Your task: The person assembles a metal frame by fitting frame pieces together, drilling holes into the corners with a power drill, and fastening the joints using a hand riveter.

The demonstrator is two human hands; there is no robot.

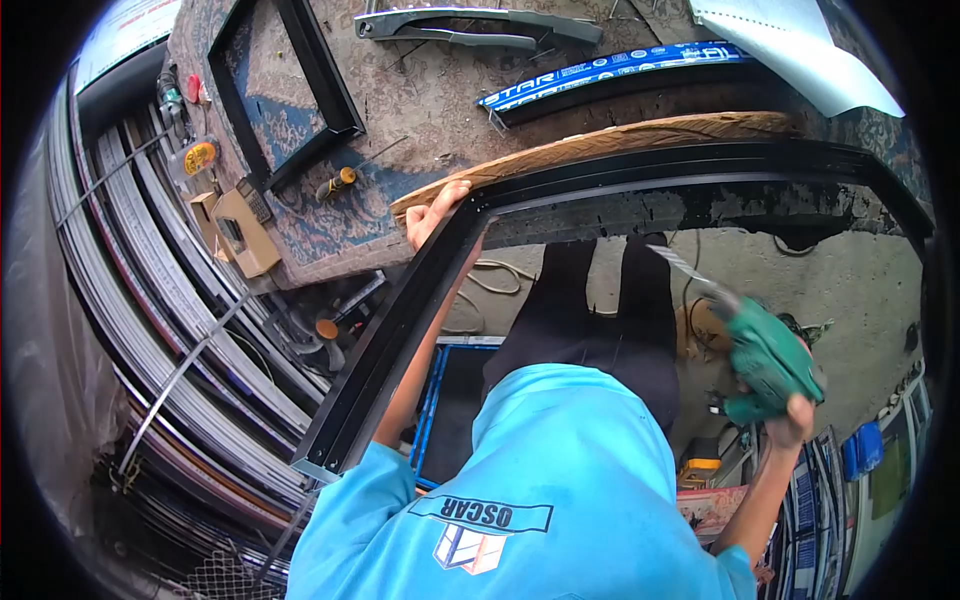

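Note:
My left hand (437,212) is closed round the corner of a black metal frame (660,165), its fingers curling over the top beside a wooden board (600,137). One long side of the frame runs along the table edge, and another slants down toward my left arm. In my right hand (793,420) is a green power drill (768,355), held by its handle out to the right. Its long drill bit (680,264) points up and left, apart from the frame. The drill is slightly blurred.
On the patterned table cover (300,225) lie a smaller black frame (320,80), a yellow-black screwdriver (336,184), grey handle-like parts (480,25), a blue-wrapped profile (620,72) and paper (800,50). A cardboard box (245,235) sits at the left edge. Long profiles (160,260) are stacked left.

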